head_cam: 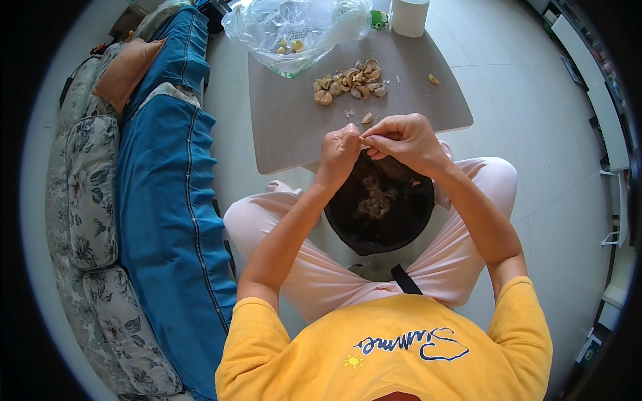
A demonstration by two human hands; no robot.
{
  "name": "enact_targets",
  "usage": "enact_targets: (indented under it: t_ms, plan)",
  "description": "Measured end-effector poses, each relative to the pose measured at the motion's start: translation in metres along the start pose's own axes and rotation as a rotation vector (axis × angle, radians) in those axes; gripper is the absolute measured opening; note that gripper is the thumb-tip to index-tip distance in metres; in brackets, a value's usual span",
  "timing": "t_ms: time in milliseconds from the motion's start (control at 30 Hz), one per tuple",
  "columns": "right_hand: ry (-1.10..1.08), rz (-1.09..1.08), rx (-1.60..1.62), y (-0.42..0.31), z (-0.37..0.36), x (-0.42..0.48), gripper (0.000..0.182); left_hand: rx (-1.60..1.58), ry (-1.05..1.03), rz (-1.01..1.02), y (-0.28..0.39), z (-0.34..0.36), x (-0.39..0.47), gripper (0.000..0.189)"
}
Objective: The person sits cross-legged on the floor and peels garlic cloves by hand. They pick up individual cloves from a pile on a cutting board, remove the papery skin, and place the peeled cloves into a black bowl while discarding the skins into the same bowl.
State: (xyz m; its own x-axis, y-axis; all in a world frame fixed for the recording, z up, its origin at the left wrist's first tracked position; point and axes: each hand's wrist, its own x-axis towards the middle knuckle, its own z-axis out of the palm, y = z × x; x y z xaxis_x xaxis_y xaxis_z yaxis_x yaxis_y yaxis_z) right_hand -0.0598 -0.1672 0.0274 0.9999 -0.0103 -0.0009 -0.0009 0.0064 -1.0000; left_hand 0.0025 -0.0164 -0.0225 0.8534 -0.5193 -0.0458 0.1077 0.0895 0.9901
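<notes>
Both my hands meet above a black-lined bin (pixel 346 220) between my knees. My left hand (pixel 339 153) pinches a garlic clove (pixel 362 141), mostly hidden by the fingers. From the other side, the thumb and forefinger of my right hand (pixel 409 143) grip the same clove. Pale garlic skins (pixel 376 198) lie at the bottom of the bin. Just beyond my hands, a single clove (pixel 367 118) rests on the table with bits of skin. A heap of unpeeled garlic cloves (pixel 351 80) sits farther back. Several peeled cloves (pixel 291 46) show in a clear plastic bag (pixel 306 27).
The grey table (pixel 286 125) has rounded corners. A white paper roll (pixel 410 17) and a small green figure (pixel 378 20) stand at its far edge. One clove (pixel 433 78) lies apart on the right. A sofa with a blue cover (pixel 165 225) runs along the left.
</notes>
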Motion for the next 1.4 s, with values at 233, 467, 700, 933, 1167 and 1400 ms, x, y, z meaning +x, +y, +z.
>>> enact_targets:
  t_ms: [233,467,700,933,1167,1400]
  plan:
    - [0.05,-0.137,-0.251,0.001,0.004,-0.001,0.009,0.038,-0.016,-0.038,-0.008,-0.002,0.0,0.038]
    - [0.072,0.039,-0.023,0.0,0.007,0.001,0.01,-0.106,-0.105,-0.195,0.013,0.001,-0.003,0.041]
    - [0.094,0.228,0.238,-0.004,-0.012,0.006,0.016,0.636,0.046,0.637,0.046,0.004,-0.007,0.012]
    - [-0.051,0.232,0.411,0.007,-0.012,0.009,0.014,0.241,-0.155,0.385,0.032,-0.008,-0.006,0.02]
    - [-0.115,0.223,0.679,0.014,-0.012,0.01,0.008,-0.238,-0.224,0.14,0.025,-0.009,-0.005,0.02]
    - [-0.096,0.257,0.176,0.009,-0.017,0.007,0.013,-0.641,-0.241,-0.06,0.024,-0.029,0.001,0.027]
